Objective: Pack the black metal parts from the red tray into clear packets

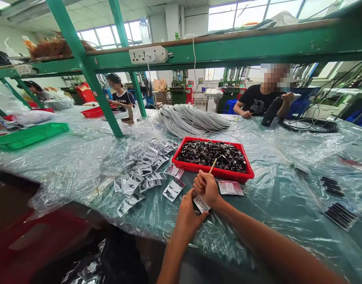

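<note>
My right hand [208, 190] is closed around a thin, pale wooden stick [212, 166] that pokes up out of the fist. Below that fist, a small clear packet [202, 204] lies on the plastic-covered table. My left hand [187, 213] holds the packet's edges, thumb at the near side and fingers at the far side. The stick's lower end is hidden by the right hand. Just beyond, a red tray [213, 172] is full of small dark shiny pieces [213, 154]. One reddish packet [231, 187] rests right of my hands, another flat packet [173, 189] to the left.
A heap of silvery packets [142, 167] spreads left of the tray. Behind it lies a large coil of grey cable [192, 120]. Dark strips [340, 215] lie at right, a green tray [30, 135] far left. Green shelf posts [89, 75] rise from the table; people sit opposite.
</note>
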Demonstrator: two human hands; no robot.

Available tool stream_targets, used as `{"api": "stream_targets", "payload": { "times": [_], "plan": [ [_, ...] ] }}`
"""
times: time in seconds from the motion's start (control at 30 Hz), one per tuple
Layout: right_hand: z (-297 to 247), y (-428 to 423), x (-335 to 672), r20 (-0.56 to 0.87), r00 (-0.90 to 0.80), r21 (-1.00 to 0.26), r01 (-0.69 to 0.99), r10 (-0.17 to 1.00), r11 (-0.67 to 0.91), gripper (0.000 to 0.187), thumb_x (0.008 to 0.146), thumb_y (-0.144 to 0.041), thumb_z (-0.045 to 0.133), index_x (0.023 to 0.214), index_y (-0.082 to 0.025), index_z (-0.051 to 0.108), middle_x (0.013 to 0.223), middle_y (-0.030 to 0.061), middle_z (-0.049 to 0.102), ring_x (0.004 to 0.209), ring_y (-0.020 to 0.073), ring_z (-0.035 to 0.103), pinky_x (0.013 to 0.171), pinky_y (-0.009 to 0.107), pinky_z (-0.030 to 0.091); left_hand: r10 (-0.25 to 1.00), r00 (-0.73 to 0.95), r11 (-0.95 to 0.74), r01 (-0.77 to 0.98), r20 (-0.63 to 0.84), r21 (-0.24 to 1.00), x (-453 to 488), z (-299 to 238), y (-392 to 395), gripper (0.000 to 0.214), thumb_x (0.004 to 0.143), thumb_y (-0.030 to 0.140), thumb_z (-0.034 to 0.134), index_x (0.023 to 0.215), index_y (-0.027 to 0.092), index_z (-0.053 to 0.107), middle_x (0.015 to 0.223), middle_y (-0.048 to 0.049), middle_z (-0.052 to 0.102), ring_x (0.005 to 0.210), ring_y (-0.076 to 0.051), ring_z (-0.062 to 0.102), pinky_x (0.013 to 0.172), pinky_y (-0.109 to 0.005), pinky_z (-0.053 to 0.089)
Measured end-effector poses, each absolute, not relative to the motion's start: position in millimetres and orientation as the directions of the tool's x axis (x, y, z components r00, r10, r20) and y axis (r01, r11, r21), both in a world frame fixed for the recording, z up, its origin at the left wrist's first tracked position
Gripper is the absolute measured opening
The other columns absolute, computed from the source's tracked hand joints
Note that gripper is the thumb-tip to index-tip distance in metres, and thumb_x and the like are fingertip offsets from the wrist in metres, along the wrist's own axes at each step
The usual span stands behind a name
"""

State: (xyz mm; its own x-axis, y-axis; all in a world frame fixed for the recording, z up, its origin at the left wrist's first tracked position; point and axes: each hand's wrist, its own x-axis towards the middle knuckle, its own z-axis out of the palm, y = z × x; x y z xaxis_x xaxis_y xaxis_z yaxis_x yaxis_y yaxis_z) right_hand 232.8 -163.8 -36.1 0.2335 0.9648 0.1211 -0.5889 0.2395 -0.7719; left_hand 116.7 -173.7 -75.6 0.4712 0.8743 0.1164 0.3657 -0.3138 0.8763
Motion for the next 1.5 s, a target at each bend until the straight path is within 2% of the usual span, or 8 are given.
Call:
{"api": "stream_targets", "payload": {
  "times": [0.27,0.53,0.63,0.83,1.0,1.17,1.33,1.5],
  "plan": [
    [-42,-166,217,0.185,0.185,-0.852,-0.459,0.965,0.252,0.056,0.078,-0.047,0.064,0.043,-0.023,0.028,0.039,-0.0095,0.021,0.036,0.0045,0.016,0.038,0.024,0.013,0.871,0.472,-0.331,0.364,0.134,0.871,115,-76,-174,0.046,0.06,0.019,0.075,0.101,0.019,0.054,0.1,-0.0066,0.065,0.098,-0.028,0.062,0.085,-0.041,0.049],
    [-37,-202,243,-0.027,0.012,-0.892,-0.452,1.0,-0.019,0.055,0.08,-0.047,0.06,0.044,-0.023,0.026,0.039,-0.0099,0.02,0.033,0.004,0.013,0.037,0.023,0.008,0.809,0.547,-0.494,0.429,0.218,0.757,119,-82,-179,0.062,0.07,0.024,0.068,0.128,0.015,0.049,0.118,-0.0136,0.059,0.116,-0.032,0.053,0.103,-0.05,0.041],
    [-35,-188,257,-0.003,0.165,-0.836,-0.542,0.986,0.088,0.054,0.078,-0.044,0.06,0.044,-0.022,0.025,0.039,-0.01,0.018,0.033,0.0038,0.011,0.036,0.022,0.008,0.804,0.553,-0.53,0.503,0.217,0.682,121,-83,-183,0.056,0.074,0.025,0.063,0.128,0.013,0.051,0.118,-0.0147,0.055,0.117,-0.033,0.051,0.102,-0.05,0.04],
    [-47,-159,252,0.101,0.299,-0.837,-0.49,0.949,0.244,0.054,0.077,-0.046,0.059,0.044,-0.023,0.025,0.038,-0.0099,0.018,0.033,0.0037,0.011,0.036,0.022,0.008,0.785,0.591,-0.545,0.519,0.184,0.659,120,-79,-185,0.045,0.076,0.021,0.062,0.12,0.014,0.055,0.113,-0.0117,0.051,0.109,-0.027,0.05,0.101,-0.044,0.041],
    [-47,-176,244,0.084,0.248,-0.857,-0.477,0.965,0.197,0.053,0.073,-0.045,0.064,0.042,-0.023,0.028,0.037,-0.0099,0.022,0.033,0.0028,0.013,0.036,0.022,0.007,0.792,0.574,-0.552,0.528,0.207,0.646,120,-77,-185,0.036,0.077,0.02,0.061,0.112,0.016,0.058,0.109,-0.0102,0.051,0.108,-0.027,0.049,0.1,-0.044,0.041],
    [-32,-199,266,-0.039,0.047,-0.884,-0.467,0.998,-0.012,0.051,0.077,-0.042,0.063,0.043,-0.023,0.029,0.038,-0.0104,0.021,0.033,0.003,0.012,0.036,0.023,0.006,0.796,0.573,-0.545,0.536,0.197,0.645,121,-76,-187,0.047,0.078,0.022,0.061,0.124,0.013,0.055,0.111,-0.0118,0.052,0.109,-0.028,0.047,0.102,-0.044,0.039],
    [-29,-176,288,0.051,0.272,-0.852,-0.489,0.961,0.184,0.052,0.077,-0.042,0.059,0.043,-0.023,0.025,0.038,-0.0097,0.019,0.034,0.0042,0.012,0.037,0.022,0.009,0.788,0.582,-0.546,0.509,0.202,0.665,118,-76,-184,0.048,0.076,0.022,0.06,0.124,0.014,0.056,0.111,-0.0123,0.052,0.108,-0.028,0.049,0.101,-0.044,0.04],
    [-45,-158,279,0.082,0.335,-0.844,-0.477,0.939,0.244,0.051,0.074,-0.045,0.059,0.043,-0.023,0.025,0.038,-0.0095,0.019,0.033,0.0044,0.012,0.036,0.022,0.009,0.774,0.596,-0.562,0.489,0.215,0.667,117,-79,-182,0.05,0.076,0.02,0.061,0.125,0.015,0.056,0.11,-0.0118,0.052,0.107,-0.028,0.049,0.1,-0.045,0.042]
  ]
}}
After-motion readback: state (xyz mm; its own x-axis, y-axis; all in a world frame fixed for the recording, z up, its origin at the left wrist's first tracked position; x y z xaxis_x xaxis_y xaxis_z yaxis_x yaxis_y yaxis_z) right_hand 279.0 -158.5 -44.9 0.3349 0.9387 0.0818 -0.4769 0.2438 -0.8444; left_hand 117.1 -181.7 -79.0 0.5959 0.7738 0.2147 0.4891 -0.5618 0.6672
